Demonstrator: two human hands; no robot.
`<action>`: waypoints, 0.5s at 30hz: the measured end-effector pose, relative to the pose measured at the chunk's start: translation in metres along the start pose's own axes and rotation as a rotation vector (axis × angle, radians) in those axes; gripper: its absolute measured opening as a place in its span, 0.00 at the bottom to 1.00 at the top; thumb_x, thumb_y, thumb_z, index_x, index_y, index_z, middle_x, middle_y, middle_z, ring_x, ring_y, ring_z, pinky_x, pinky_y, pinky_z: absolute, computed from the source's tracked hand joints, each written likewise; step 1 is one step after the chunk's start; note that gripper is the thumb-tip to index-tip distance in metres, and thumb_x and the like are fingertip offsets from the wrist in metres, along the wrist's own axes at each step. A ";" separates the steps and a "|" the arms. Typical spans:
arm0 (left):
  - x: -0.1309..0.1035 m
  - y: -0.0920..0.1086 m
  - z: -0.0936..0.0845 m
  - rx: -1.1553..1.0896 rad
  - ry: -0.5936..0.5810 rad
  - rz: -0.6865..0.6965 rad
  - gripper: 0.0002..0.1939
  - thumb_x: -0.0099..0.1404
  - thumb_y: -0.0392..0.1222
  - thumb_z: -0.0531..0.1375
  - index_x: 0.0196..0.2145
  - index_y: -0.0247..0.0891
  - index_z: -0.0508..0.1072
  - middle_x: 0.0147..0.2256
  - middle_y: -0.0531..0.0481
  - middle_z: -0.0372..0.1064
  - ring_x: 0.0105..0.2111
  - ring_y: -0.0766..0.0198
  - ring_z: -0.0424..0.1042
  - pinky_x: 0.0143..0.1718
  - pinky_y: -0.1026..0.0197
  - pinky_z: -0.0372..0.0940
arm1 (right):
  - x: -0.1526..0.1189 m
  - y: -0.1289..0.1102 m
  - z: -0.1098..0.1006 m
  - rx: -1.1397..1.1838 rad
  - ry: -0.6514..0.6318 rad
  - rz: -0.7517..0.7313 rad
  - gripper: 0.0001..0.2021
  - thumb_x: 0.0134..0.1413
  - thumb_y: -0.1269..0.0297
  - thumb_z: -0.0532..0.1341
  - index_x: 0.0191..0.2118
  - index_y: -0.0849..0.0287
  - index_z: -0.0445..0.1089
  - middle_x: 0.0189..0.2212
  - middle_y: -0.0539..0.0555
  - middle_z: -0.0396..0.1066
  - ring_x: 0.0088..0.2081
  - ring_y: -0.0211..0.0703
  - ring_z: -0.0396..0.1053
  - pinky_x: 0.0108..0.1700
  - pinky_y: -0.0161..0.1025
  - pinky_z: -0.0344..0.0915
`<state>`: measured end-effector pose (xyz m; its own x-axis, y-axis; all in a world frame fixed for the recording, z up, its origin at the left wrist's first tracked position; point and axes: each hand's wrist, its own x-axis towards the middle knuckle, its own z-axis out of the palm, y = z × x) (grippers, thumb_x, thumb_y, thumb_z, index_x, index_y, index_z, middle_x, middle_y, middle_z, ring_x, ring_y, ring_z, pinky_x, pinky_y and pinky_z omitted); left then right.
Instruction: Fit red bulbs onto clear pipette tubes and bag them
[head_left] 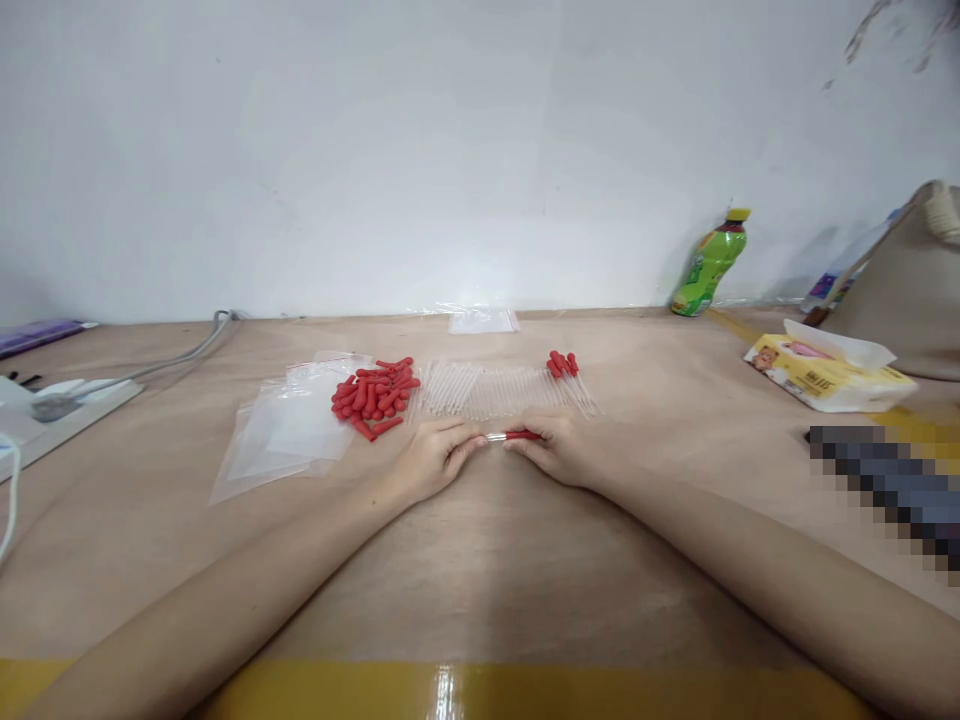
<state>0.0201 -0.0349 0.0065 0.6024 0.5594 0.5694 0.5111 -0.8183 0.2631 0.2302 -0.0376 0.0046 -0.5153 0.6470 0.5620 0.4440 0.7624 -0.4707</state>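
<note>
"Tabletop [450, 570] first: where are its edges?"

"Its far edge runs along the wall [480, 150], and yellow tape [360, 690] crosses the near side. Between the person's forearms, bare brown surface spreads from the hands down to that tape."

"And the hands?"

"Both are closed in a pinch, near the middle. The left hand [442, 458] grasps the pale end of a clear tube [496, 437]; the right hand [559, 450] grips the red bulb [522, 435] at its other end. The tube lies roughly level between them."

"What sits just beyond?"

"A row of clear tubes [510, 392], with a red pile of bulbs [375, 395] at its left and a few red-topped tubes [564, 365] at its right."

"Any containers?"

"Flat plastic bags [292, 430] overlap left of the pile, and a small bag [482, 321] lies by the wall. At the right, a green bottle [709, 268] with a yellow cap leans, dark liquid showing near its neck. Nearer, a yellow tissue box [825, 378] has a white tissue poking out, with a beige handbag [892, 290] behind it"
</note>
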 end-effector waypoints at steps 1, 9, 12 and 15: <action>0.000 0.000 0.000 -0.006 0.018 -0.009 0.10 0.65 0.38 0.51 0.36 0.34 0.72 0.28 0.48 0.70 0.27 0.67 0.68 0.29 0.66 0.62 | 0.000 0.001 0.000 0.057 0.023 0.036 0.06 0.52 0.66 0.57 0.35 0.58 0.70 0.31 0.52 0.72 0.33 0.37 0.69 0.36 0.35 0.64; -0.001 0.001 -0.001 -0.054 0.012 -0.059 0.14 0.64 0.41 0.53 0.46 0.35 0.67 0.38 0.45 0.70 0.35 0.64 0.70 0.38 0.61 0.65 | 0.015 0.015 -0.014 0.540 0.338 0.372 0.17 0.45 0.56 0.62 0.39 0.57 0.61 0.28 0.49 0.68 0.29 0.36 0.67 0.32 0.35 0.65; -0.001 0.002 -0.001 -0.053 -0.022 -0.115 0.15 0.64 0.42 0.53 0.46 0.35 0.67 0.36 0.45 0.69 0.34 0.64 0.69 0.37 0.60 0.65 | 0.029 0.036 -0.050 0.523 0.522 0.462 0.18 0.46 0.54 0.60 0.41 0.58 0.61 0.27 0.49 0.67 0.25 0.34 0.65 0.28 0.34 0.63; 0.001 0.002 -0.001 -0.054 -0.053 -0.105 0.12 0.63 0.41 0.53 0.43 0.35 0.69 0.34 0.46 0.69 0.33 0.64 0.69 0.35 0.61 0.65 | 0.036 0.068 -0.083 0.336 0.616 0.634 0.14 0.47 0.56 0.59 0.38 0.60 0.66 0.25 0.51 0.67 0.22 0.34 0.62 0.25 0.34 0.60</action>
<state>0.0213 -0.0364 0.0079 0.5797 0.6476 0.4946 0.5405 -0.7598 0.3614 0.3029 0.0372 0.0488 0.2708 0.8971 0.3491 0.2246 0.2937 -0.9291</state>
